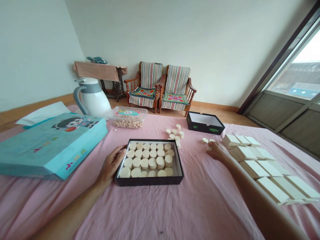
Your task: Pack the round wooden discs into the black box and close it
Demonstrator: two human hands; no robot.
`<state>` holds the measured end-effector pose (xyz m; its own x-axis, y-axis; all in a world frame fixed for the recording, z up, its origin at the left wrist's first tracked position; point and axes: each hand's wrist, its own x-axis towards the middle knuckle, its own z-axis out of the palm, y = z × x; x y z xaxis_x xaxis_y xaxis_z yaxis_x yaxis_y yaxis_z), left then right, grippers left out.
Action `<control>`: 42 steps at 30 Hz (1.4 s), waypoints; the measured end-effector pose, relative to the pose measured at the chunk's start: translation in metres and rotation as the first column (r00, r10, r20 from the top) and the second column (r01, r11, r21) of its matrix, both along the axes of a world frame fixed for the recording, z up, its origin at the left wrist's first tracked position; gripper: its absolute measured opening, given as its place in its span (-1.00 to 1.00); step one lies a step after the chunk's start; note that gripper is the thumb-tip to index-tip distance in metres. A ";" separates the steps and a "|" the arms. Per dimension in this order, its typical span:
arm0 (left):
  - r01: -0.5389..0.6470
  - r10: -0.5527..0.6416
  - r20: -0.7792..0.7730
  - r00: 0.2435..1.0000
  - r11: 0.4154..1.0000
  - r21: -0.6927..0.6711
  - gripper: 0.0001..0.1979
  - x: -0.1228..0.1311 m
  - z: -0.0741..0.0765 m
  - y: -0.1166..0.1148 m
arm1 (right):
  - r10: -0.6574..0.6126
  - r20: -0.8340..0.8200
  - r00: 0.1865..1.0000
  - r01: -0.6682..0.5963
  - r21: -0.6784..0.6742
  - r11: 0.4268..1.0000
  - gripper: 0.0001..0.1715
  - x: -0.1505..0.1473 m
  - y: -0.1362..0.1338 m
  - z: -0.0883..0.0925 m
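Note:
My left hand is wrapped round the left wall of a shallow black box with a white inside. In the box stand short stacks of pale round discs, which look wooden, set in rows. Over on the right, my right hand is stretched forward with its fingers curled at a few loose pale discs on the cloth. One disc shows at the fingertips, partly covered by them. More loose discs lie in a small heap behind the box.
Stacks of pale rectangular slats lie to the right. An empty black tray stands at the back. To the left are a large turquoise box, a white jug and a clear tub of small round pieces. Pink cloth covers the surface.

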<state>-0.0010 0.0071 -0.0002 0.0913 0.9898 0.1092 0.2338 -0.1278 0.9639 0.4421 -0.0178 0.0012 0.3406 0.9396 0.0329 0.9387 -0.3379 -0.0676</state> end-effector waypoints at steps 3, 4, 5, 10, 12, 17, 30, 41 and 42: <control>0.001 -0.001 -0.005 1.000 1.000 0.000 -0.42 -0.001 -0.001 0.000 | 0.024 -0.001 1.000 -0.024 -0.011 1.000 -0.75 0.002 -0.001 0.000; 0.002 -0.002 -0.004 1.000 1.000 -0.005 -0.42 -0.001 -0.002 0.001 | 0.030 -0.003 1.000 -0.030 -0.014 0.999 -0.75 0.002 -0.001 0.001; 0.004 -0.004 -0.002 1.000 1.000 -0.010 -0.42 -0.001 -0.002 0.001 | 0.035 -0.005 0.999 -0.035 -0.015 0.999 -0.75 0.002 -0.002 0.001; 0.008 -0.008 -0.007 1.000 1.000 0.002 -0.43 -0.001 -0.002 0.001 | 0.065 -0.009 0.998 -0.065 -0.013 0.998 -0.75 -0.002 -0.006 0.004; -0.002 0.002 -0.005 1.000 1.000 0.002 -0.43 -0.001 -0.002 0.001 | 0.070 -0.004 0.998 -0.070 -0.010 0.998 -0.77 -0.004 -0.008 0.004; 0.014 -0.014 -0.011 1.000 1.000 0.006 -0.46 -0.001 -0.001 0.000 | 0.092 -0.010 0.996 -0.092 -0.018 0.996 -0.83 -0.011 -0.012 0.014; 0.019 -0.018 0.024 1.000 0.999 -0.034 -0.45 0.000 -0.001 -0.004 | 0.721 -0.234 0.652 -0.727 0.075 0.682 -0.82 -0.191 -0.024 0.094; 0.048 -0.047 0.061 0.997 0.999 -0.010 -0.51 -0.001 -0.005 -0.003 | 0.782 -0.335 0.526 -0.843 -0.086 0.531 -0.71 -0.267 -0.007 0.090; 0.052 -0.051 0.059 0.997 0.999 -0.010 -0.51 -0.002 -0.005 -0.003 | 0.779 -0.331 0.532 -0.841 -0.096 0.533 -0.69 -0.269 -0.006 0.090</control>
<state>-0.0025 0.0041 -0.0056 0.1363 0.9852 0.1041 0.1704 -0.1268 0.9772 0.1732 -0.0236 0.0910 -0.6054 0.7771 -0.1719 0.7765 0.5292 -0.3421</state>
